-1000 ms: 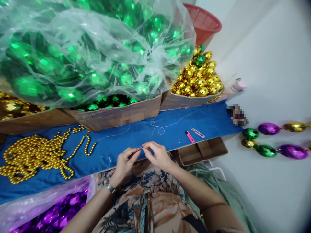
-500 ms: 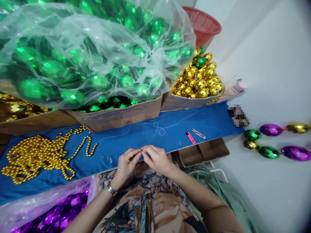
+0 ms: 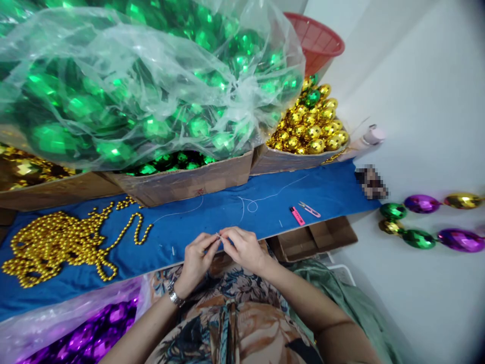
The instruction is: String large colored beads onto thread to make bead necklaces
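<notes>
Over the table's front edge, my left hand (image 3: pixel 200 254) and my right hand (image 3: pixel 243 249) meet fingertip to fingertip, both closed in a pinch. White thread (image 3: pixel 252 206) lies in a small loop on the blue cloth and runs down towards my fingers. A thin bit of it seems to show between the fingertips, too small to make out fully. Another strand of thread (image 3: pixel 182 215) leads left to the end of a string of gold beads (image 3: pixel 56 247), which is heaped on the cloth. Pink thread snips (image 3: pixel 309 209) and a pink lighter (image 3: pixel 297 216) lie to the right.
Behind the blue cloth (image 3: pixel 322 187) stand cardboard boxes (image 3: pixel 182 184), a clear bag of green ornaments (image 3: pixel 151 91) and a pile of gold ornaments (image 3: pixel 310 126). A red basket (image 3: pixel 318 43) is farther back. Purple ornaments (image 3: pixel 91 333) sit in a bag at lower left. A bead garland (image 3: pixel 420 237) hangs right.
The thread loop on the cloth has shifted and become smaller, and the strand near my right hand has moved slightly right. My hands stay pinched together in almost the same place.
</notes>
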A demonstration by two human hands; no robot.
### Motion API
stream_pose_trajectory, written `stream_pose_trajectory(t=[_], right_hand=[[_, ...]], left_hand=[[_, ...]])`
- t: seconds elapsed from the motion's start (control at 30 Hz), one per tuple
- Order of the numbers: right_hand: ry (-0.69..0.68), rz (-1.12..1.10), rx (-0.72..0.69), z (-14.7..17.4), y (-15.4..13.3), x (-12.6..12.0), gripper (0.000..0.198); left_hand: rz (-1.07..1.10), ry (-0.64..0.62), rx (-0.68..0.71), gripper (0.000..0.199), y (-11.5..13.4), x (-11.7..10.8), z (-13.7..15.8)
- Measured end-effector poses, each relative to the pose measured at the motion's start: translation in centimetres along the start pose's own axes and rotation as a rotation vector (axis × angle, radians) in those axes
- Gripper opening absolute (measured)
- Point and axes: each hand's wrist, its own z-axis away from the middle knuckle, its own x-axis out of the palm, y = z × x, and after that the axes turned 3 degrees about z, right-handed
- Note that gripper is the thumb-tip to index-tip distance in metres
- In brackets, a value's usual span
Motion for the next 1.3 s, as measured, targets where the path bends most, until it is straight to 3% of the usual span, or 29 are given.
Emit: stream_pose_trajectory(t=[0.27, 0.57, 0.77, 1.3], right_hand=[[0.030, -0.044, 0.045, 0.0, 0.2, 0.4, 0.018], [0.034, 0.041, 0.007, 0.1, -0.1, -0.3, 0.021], [0.074, 0.023, 0.101, 0.0, -0.7, -0.7, 0.018], [0.174, 0.010, 0.127, 0.5, -0.9, 0.2, 0.016]], left_hand=[[-0.089, 0.000, 0.034, 0.023, 0.5, 0.0, 0.3], [0.004, -0.001, -0.024, 0.018, 0.6, 0.1, 0.1], [0.083, 0.014, -0.073, 0.020, 1.0, 0.0, -0.2], [0.079, -0.002, -0.051, 0.018, 1.3, 0.4, 0.1]])
